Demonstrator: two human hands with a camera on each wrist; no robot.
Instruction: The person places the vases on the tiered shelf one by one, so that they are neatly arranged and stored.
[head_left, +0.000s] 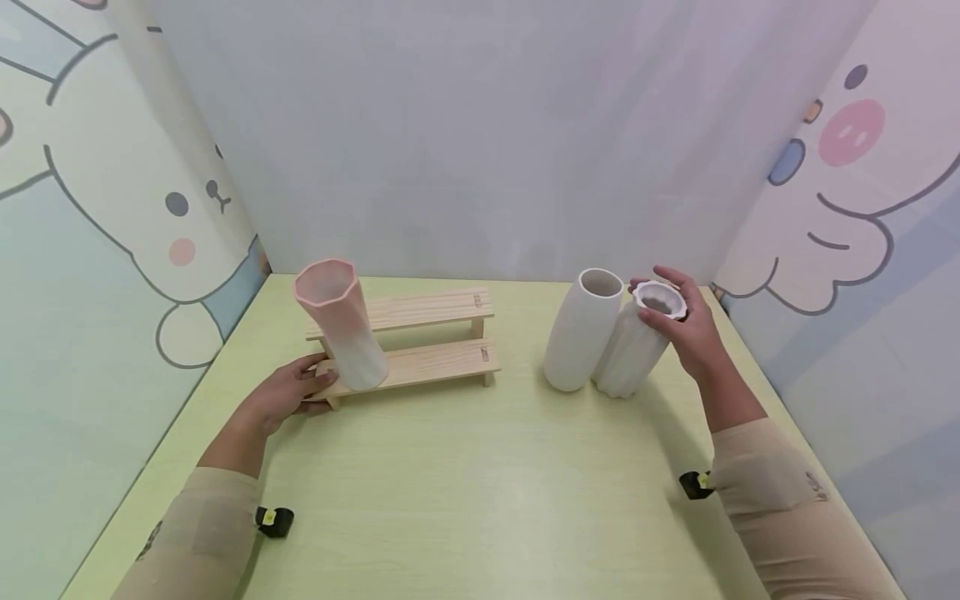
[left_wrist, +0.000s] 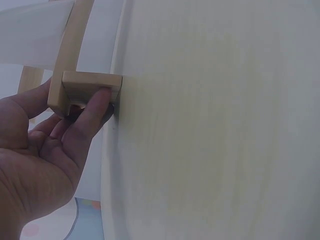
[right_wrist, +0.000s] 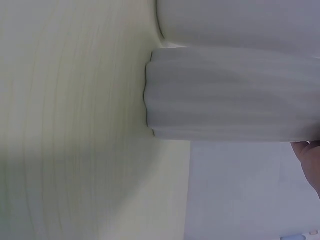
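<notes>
My left hand (head_left: pixel 288 389) grips the left end of a two-step wooden shelf (head_left: pixel 427 367), thumb on top and fingers beneath. In the left wrist view, fingers curl around the shelf's end leg (left_wrist: pixel 92 82). A pink-and-white vase (head_left: pixel 347 329) stands on the lower step, close to that hand. My right hand (head_left: pixel 693 329) holds a white fluted vase (head_left: pixel 630 354) near its scalloped rim, thumb in front and fingers behind. The right wrist view shows the fluted vase's ribbed side (right_wrist: pixel 225 95) with its base at the tabletop. Just left of it stands a smooth white vase (head_left: pixel 581 333).
The light yellow-green table (head_left: pixel 465 492) runs back to a pale curtain (head_left: pixel 480 142). Cartoon-printed walls (head_left: pixel 97 267) flank it on both sides. Small black devices (head_left: pixel 275 522) are worn at both wrists.
</notes>
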